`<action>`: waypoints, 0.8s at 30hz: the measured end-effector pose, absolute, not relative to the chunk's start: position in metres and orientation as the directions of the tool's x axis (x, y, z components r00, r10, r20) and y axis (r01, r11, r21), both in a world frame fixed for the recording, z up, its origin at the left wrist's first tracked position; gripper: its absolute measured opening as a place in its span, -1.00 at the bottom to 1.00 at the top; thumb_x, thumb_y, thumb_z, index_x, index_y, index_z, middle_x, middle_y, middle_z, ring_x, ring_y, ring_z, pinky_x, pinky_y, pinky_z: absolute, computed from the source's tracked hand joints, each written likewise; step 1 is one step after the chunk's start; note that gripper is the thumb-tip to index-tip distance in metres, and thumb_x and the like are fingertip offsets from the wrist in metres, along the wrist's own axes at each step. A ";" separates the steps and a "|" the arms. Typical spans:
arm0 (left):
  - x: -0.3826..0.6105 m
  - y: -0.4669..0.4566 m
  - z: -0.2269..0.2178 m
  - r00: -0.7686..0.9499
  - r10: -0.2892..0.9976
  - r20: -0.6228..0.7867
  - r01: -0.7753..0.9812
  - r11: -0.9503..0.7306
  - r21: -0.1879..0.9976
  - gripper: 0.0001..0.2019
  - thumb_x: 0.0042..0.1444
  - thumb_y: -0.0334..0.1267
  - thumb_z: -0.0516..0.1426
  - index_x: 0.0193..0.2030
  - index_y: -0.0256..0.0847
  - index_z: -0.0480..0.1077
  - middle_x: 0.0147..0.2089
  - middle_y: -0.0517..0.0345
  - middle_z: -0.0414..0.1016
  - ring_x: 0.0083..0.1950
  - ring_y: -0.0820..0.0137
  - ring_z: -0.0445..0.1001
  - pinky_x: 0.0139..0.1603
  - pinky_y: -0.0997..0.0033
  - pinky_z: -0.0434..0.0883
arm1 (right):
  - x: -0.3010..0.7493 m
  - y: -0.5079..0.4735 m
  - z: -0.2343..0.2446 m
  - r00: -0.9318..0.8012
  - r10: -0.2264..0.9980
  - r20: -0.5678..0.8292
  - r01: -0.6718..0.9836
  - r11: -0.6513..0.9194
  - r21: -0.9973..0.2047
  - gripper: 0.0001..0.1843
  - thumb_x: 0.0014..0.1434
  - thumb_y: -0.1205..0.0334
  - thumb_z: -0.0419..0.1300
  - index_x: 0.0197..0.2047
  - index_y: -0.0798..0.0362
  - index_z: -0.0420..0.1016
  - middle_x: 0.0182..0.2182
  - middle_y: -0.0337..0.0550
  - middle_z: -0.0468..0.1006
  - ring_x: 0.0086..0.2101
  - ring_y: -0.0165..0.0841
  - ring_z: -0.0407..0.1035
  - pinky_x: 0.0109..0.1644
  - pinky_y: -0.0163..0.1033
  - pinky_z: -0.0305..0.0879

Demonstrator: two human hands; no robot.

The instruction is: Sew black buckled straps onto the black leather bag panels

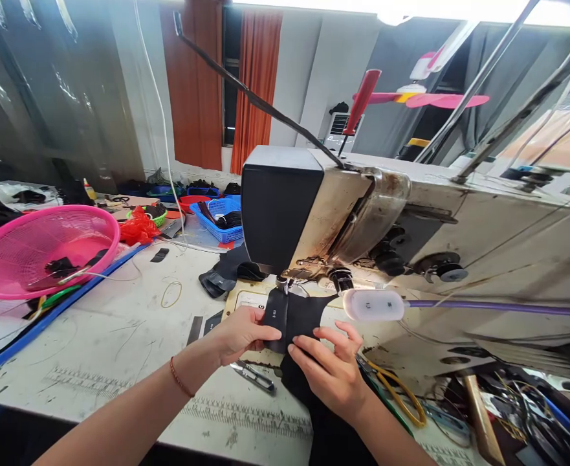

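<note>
On the counter [120,336] stood a machine [411,220], a pink basket [32,249] well to its left, and under its needle lay black fabric [297,317], the left hand [241,333] pinching its edge, the right hand [330,369] pressing it with fingers spread, snips [255,375] just beside them.

Light: bright, glare blown out high above the left hand [241,333]
Shadows: soft beneath it
Edges: bowed, smeared beyond the right hand [330,372]
</note>
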State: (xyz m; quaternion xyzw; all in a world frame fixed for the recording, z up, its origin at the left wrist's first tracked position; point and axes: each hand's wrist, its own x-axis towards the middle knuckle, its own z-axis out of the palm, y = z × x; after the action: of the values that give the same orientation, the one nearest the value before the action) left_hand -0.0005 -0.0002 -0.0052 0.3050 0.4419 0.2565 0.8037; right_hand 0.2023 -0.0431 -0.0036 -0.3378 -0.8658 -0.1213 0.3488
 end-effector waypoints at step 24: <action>0.033 -0.015 -0.022 0.221 0.837 -0.501 -0.237 0.545 0.804 -0.68 -0.18 -0.08 0.30 -0.41 -0.33 0.46 -0.42 0.13 0.45 -0.38 0.44 0.32 -0.34 0.45 0.22 | 0.180 -0.055 -0.036 -0.373 0.501 0.781 0.696 0.708 -0.122 -0.81 0.17 0.41 0.23 -0.23 -0.08 0.58 -0.44 -0.32 0.63 -0.26 -0.28 0.29 0.10 0.05 0.05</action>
State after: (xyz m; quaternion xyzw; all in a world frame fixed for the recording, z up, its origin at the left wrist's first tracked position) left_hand 0.0335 -0.0150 -0.0224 0.2990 0.5010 0.3718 0.7220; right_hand 0.1800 -0.0549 -0.0359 -0.3644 -0.8206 -0.1146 0.4250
